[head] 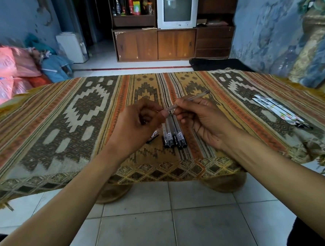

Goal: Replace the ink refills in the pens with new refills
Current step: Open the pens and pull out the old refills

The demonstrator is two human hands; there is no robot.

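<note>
I see both hands up over the tabletop (38,123), working one clear pen (187,100). Right hand (203,119) pinches the barrel approx mid-length, fingers (181,103) curled round it; far end sticks out up and to the right of them. Left hand (138,123) has its fingers curled at the near end, thumb tip on it, prob. gripping the tip piece or refill, can't tell which.

Handling, my guess: pen is v. light, stiff, smooth plastic, so slippery; refill thin and bendy, so hold barrel firm and pull straight, near the tip.

Just below the fingers lie spare pens (173,135), black-capped, side by side. Well right of them, refill packets (279,111). Labels on both show print but too small to read.
</note>
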